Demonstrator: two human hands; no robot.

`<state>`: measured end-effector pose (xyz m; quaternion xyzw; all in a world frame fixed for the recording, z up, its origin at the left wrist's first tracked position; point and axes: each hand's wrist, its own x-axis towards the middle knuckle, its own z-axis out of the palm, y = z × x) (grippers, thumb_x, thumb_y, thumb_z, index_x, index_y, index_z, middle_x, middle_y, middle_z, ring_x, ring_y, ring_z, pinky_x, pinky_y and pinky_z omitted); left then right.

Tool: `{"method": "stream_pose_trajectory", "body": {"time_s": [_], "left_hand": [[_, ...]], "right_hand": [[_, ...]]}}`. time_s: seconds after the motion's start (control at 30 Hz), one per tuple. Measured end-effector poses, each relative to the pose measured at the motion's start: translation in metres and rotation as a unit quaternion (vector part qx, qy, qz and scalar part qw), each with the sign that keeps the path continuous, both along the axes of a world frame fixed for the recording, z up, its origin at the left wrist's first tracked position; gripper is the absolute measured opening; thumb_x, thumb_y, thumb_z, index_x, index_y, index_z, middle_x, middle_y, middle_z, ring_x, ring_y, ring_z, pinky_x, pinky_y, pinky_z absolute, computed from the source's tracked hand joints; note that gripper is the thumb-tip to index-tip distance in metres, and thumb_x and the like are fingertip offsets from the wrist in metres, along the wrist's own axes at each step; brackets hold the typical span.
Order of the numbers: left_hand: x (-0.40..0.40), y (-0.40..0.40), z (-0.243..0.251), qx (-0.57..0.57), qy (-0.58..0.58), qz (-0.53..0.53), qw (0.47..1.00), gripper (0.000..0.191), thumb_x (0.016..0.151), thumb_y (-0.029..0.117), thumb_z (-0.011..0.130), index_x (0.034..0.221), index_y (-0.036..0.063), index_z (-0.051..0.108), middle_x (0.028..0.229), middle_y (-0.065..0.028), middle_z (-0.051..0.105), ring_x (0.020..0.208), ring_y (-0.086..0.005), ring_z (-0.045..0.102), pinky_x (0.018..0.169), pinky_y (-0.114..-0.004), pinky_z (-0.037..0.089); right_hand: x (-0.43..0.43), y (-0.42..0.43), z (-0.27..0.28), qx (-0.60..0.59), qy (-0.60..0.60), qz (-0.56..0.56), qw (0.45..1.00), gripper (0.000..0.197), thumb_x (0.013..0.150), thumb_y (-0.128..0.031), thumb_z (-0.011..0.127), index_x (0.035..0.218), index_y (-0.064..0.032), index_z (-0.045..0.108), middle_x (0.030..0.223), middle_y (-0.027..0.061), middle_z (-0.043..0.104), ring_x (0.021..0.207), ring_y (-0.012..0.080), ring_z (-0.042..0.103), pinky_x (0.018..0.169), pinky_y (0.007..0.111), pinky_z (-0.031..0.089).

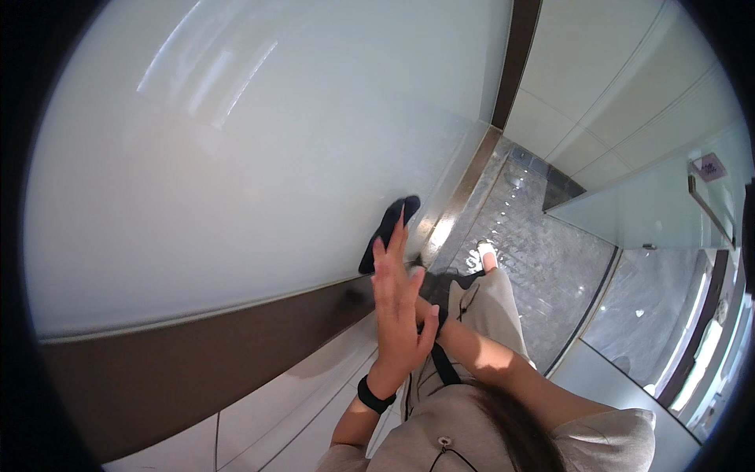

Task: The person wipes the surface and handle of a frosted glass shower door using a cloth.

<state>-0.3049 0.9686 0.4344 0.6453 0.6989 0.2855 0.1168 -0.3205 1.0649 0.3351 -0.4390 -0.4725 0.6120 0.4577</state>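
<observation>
My left hand is raised in front of me, its fingers spread and a black band around its wrist. Behind it, my right hand is mostly hidden; its forearm comes in from the right and also bears a black band. A dark, elongated object lies against the lower part of a frosted glass panel. Fingertips overlap this object from my viewpoint. Whether my right hand grips it is hidden, and its exact kind is unclear.
A brown frame rail edges the panel above pale tiles. To the right, the wet grey stone floor shines around my foot. Beyond stand a glass door with a metal handle and a tiled wall.
</observation>
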Motion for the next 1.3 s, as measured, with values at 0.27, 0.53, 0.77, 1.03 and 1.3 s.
{"method": "stream_pose_trajectory", "body": {"time_s": [0.27,0.53,0.77,1.03,1.3], "left_hand": [[-0.01,-0.005,-0.004,0.009,-0.025,-0.053,0.998,0.05,0.087,0.009,0.057,0.133,0.0009,0.042,0.149,-0.028,0.018,0.138,-0.0486,0.015,0.109,-0.055,0.019],[0.022,0.146,-0.038,-0.057,0.041,-0.006,0.998,0.045,0.087,0.011,0.057,0.13,0.0034,0.047,0.15,-0.0276,0.02,0.139,-0.0509,0.007,0.108,-0.064,0.011],[-0.061,0.174,-0.093,-0.135,0.03,0.019,0.99,0.042,0.088,0.011,0.054,0.129,0.0036,0.048,0.151,-0.0285,0.016,0.138,-0.0542,0.005,0.103,-0.071,0.012],[-0.074,0.107,-0.112,-0.154,0.006,0.017,0.988,0.044,0.087,0.006,0.055,0.129,-0.0035,0.044,0.152,-0.0285,0.01,0.139,-0.0514,0.003,0.106,-0.066,0.012],[-0.029,0.102,-0.111,-0.115,-0.033,0.005,0.993,0.055,0.096,0.025,0.045,0.14,-0.0028,0.028,0.152,-0.0283,0.008,0.141,-0.0471,0.004,0.11,-0.059,0.011]], "right_hand": [[-0.013,-0.011,0.01,0.015,0.007,-0.024,1.0,0.066,0.097,-0.038,0.039,0.151,-0.0124,0.011,0.151,0.0301,0.006,0.139,0.047,0.008,0.112,0.053,0.014],[0.044,0.341,-0.034,0.228,-0.021,-0.243,0.943,0.048,0.102,-0.029,0.033,0.146,-0.0101,0.03,0.148,0.0222,0.025,0.136,0.0366,0.025,0.113,0.041,0.018],[0.025,0.484,-0.095,0.085,0.041,-0.218,0.971,0.055,0.102,-0.038,0.03,0.144,-0.0045,0.031,0.147,0.017,0.031,0.136,0.0299,0.029,0.111,0.037,0.022],[0.008,0.331,-0.104,0.124,0.058,-0.147,0.98,0.055,0.101,-0.034,0.035,0.148,-0.0084,0.025,0.143,0.0263,0.029,0.133,0.0379,0.03,0.11,0.039,0.022],[-0.01,0.067,-0.125,0.262,-0.083,-0.063,0.959,0.071,0.1,-0.037,0.038,0.15,-0.0113,-0.006,0.155,0.0225,-0.004,0.141,0.0445,-0.002,0.114,0.051,0.003]]}}
